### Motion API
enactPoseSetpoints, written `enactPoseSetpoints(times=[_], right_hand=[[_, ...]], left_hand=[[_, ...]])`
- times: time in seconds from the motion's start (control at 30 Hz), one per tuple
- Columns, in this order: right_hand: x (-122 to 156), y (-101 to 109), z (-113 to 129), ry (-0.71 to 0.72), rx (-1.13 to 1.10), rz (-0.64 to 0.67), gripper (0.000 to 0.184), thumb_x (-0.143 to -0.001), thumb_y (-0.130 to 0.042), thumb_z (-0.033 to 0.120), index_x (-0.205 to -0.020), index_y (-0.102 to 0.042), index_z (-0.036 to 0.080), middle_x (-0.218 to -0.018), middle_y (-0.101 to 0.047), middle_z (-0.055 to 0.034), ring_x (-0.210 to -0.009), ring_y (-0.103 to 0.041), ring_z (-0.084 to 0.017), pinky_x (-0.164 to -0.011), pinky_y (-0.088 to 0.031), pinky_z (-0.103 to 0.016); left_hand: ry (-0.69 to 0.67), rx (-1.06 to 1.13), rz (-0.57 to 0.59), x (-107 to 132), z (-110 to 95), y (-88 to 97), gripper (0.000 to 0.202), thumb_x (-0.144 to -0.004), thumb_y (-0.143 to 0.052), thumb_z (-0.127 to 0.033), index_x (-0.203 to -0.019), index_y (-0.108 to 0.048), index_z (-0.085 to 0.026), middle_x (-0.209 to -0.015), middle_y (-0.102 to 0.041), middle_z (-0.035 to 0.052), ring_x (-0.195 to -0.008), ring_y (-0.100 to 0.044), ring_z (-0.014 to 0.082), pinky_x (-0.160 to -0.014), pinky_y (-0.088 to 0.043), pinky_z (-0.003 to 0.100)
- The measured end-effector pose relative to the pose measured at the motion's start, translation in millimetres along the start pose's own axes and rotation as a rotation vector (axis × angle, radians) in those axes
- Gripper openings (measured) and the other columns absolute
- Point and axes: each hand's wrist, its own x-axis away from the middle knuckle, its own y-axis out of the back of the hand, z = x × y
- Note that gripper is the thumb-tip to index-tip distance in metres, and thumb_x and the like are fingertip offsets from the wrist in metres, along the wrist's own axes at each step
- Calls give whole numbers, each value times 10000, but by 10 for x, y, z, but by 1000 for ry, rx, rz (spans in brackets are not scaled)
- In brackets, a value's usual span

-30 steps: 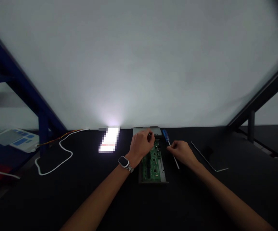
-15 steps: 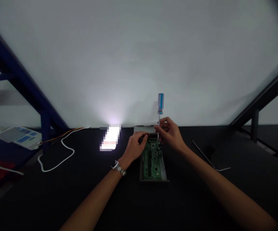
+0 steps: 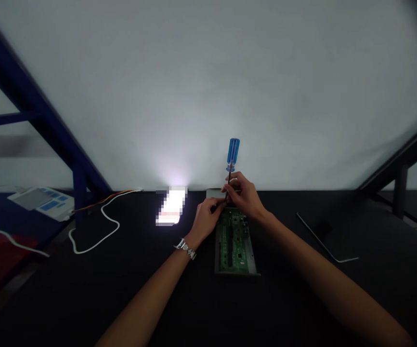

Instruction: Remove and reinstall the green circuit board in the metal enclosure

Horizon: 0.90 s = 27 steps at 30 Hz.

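A green circuit board (image 3: pixel 234 241) lies in a grey metal tray (image 3: pixel 254 262) on the dark table. My right hand (image 3: pixel 243 195) grips the shaft of a blue-handled screwdriver (image 3: pixel 232 154), which stands upright with its tip at the board's far end. My left hand (image 3: pixel 206 219), a watch on its wrist, rests at the far left corner of the board with its fingers pinched beside the screwdriver tip. What the left fingers pinch is too small and dark to make out.
A bright pixelated patch (image 3: pixel 172 206) sits left of the board. A white cable (image 3: pixel 96 231) loops at the left near a blue frame post (image 3: pixel 80 193). A thin bent metal rod (image 3: pixel 326 241) lies to the right. A white panel with blue labels (image 3: pixel 42 202) is far left.
My right hand picked the screwdriver up off the table, stood it upright over the board's far end, then shifted it slightly left. My left hand moved down to the board's far left corner.
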Motion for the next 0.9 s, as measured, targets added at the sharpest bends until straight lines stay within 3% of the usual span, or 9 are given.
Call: enactPoseSetpoints(times=[0.23,0.73,0.9], right_hand=[[27,-15,-1,25,174,54,169,-899,-486,266,-1067,-475,253,-834,-675,5,-606,-601,-132,-630,-492,-282],[32,54,47,18,134,126,174,-889,-496,273,-1053,-531,226,-936,-653,-42,-695,-622,-143,-628,-508,-284],[14,24,87,-34,51,7,199,-872,-567,396,-960,-543,219,-923,-628,-34,-639,-625,-133,-553,-515,-278]], left_hand=[[25,-86,-17,-7,1,19,164,-882,-613,-243,-983,-734,-200,-958,-732,40,-899,-653,191,-831,-487,319],[52,-144,-49,-25,-10,3,106,-844,-658,-262,-886,-727,-193,-883,-726,39,-845,-645,199,-803,-492,338],[34,-175,-77,-14,2,-23,103,-843,-662,-273,-874,-716,-190,-862,-718,38,-834,-640,200,-795,-480,335]])
